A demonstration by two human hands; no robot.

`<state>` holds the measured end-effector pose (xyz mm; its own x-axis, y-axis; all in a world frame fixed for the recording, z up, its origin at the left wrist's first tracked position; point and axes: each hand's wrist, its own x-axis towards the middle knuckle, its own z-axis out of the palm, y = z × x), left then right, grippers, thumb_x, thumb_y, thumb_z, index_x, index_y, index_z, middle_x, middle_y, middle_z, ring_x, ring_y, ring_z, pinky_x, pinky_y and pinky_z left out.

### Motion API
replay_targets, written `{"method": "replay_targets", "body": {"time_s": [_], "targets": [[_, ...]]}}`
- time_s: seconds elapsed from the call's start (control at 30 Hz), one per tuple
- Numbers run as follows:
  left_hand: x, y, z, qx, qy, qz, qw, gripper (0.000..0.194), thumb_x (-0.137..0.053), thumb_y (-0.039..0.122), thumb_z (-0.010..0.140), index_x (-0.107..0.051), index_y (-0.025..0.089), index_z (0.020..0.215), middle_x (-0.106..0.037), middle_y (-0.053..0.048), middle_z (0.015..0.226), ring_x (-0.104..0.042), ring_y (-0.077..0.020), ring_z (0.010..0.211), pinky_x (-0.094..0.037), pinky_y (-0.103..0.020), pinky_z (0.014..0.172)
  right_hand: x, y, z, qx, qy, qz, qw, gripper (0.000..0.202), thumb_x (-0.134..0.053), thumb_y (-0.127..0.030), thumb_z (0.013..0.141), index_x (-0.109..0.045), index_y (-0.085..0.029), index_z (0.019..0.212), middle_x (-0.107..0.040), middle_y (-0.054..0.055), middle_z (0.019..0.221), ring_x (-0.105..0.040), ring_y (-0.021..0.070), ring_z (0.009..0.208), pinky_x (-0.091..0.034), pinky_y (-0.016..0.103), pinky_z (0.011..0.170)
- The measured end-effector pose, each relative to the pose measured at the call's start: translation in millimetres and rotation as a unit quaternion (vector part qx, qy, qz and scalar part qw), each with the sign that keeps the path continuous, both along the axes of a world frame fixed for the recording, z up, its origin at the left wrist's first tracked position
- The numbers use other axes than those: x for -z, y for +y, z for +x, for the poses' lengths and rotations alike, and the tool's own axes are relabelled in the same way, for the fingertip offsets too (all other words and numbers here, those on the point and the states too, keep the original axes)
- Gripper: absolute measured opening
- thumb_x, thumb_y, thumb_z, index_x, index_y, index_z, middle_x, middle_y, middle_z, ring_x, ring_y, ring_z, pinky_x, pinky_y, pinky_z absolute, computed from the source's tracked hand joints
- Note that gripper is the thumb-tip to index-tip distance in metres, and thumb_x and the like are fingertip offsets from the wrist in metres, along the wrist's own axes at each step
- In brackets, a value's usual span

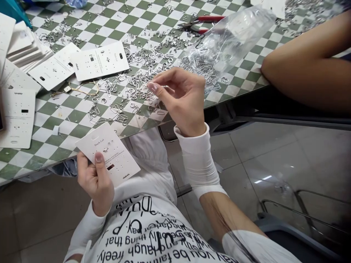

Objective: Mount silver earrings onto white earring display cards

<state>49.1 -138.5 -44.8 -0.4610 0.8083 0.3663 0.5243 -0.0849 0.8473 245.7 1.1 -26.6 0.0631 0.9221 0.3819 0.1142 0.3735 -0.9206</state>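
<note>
In my left hand [95, 179] is a white earring card [124, 160], tilted just off the table's near edge, with my thumb pressed on its face. Small printed text, punched holes and a few tiny silver pieces show on the card. My right hand [182, 96] hovers at the near side of a scattered heap of small silver metal findings [137, 82]. Its thumb and index fingertips are pinched together; whatever lies between them is too small to make out.
Two more cards [101, 60] lie beyond the heap, near a stack of cards [23, 47] at left. Red-handled pliers [196, 25] rest by a clear plastic bag [236, 31] of metal pieces. Another person's arm [301, 62] leans at the table's right edge. A gold-coloured cord [85, 90] lies near the cards.
</note>
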Motion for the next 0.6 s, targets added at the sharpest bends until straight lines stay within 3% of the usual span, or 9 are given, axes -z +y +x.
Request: {"method": "replay_targets", "body": {"time_s": [0.2, 0.33, 0.43, 0.6], "targets": [[-4.3, 3, 1, 0.013, -0.043, -0.001, 0.999, 0.032, -0.063, 0.034, 0.099, -0.066, 0.015, 0.074, -0.073, -0.006, 0.112, -0.071, -0.0153, 0.097, -0.052, -0.020, 0.078, -8.9, 9, 14, -0.054, 0.122, -0.153, 0.979, 0.038, -0.096, -0.048, 0.061, -0.069, -0.023, 0.068, -0.063, -0.002, 0.069, -0.054, 0.0094, 0.064, -0.051, 0.025, 0.060], [-3.3, 3, 0, 0.013, -0.041, -0.001, 0.999, 0.029, -0.062, 0.036, 0.100, -0.073, 0.015, 0.084, -0.072, -0.007, 0.113, -0.070, -0.0168, 0.102, -0.053, -0.020, 0.081, -7.0, 17, 25, -0.122, 0.147, -0.225, 0.956, 0.037, -0.094, -0.048, 0.067, -0.069, -0.023, 0.079, -0.074, 0.001, 0.091, -0.070, 0.0140, 0.088, -0.058, 0.025, 0.072], [-2.6, 3, 0, 0.009, -0.031, -0.009, 0.999, 0.030, -0.061, 0.039, 0.100, -0.076, 0.015, 0.091, -0.072, -0.008, 0.112, -0.070, -0.0184, 0.101, -0.054, -0.021, 0.079, -4.7, 21, 28, -0.170, 0.165, -0.261, 0.936, 0.036, -0.093, -0.047, 0.069, -0.071, -0.023, 0.085, -0.076, 0.004, 0.103, -0.073, 0.0180, 0.102, -0.059, 0.023, 0.071], [-3.0, 2, -1, 0.017, -0.025, -0.006, 1.000, 0.032, -0.061, 0.037, 0.100, -0.075, 0.015, 0.082, -0.071, -0.008, 0.115, -0.069, -0.0177, 0.104, -0.053, -0.021, 0.085, -6.6, 19, 25, -0.158, 0.146, -0.266, 0.940, 0.039, -0.091, -0.053, 0.070, -0.072, -0.023, 0.086, -0.075, 0.002, 0.100, -0.074, 0.0154, 0.095, -0.061, 0.021, 0.072]]}}
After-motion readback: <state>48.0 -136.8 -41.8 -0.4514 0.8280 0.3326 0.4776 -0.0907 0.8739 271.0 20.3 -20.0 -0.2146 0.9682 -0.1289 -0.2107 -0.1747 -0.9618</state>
